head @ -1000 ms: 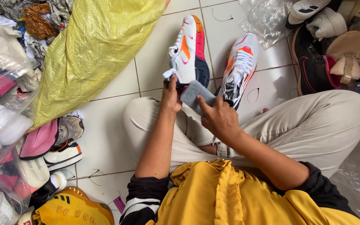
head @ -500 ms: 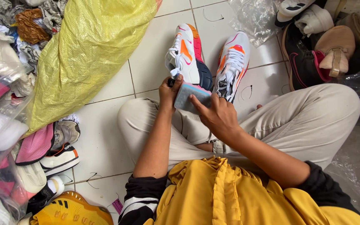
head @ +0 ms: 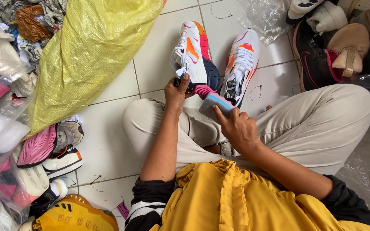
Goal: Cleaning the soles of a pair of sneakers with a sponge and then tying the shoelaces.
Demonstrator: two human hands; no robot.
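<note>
My left hand (head: 175,93) is closed round the heel of a white lace-up trainer with orange and pink panels and a dark sole (head: 193,53), held tilted above the tiled floor (head: 155,51) at 12 o'clock from my lap. My right hand (head: 238,128) pinches a small grey rectangular sponge block (head: 215,104) against the heel's sole edge. The shoe looks light, with a stiff sole and a soft upper; the heel is the firm hold. Its matching trainer (head: 240,64) lies at 1 o'clock.
</note>
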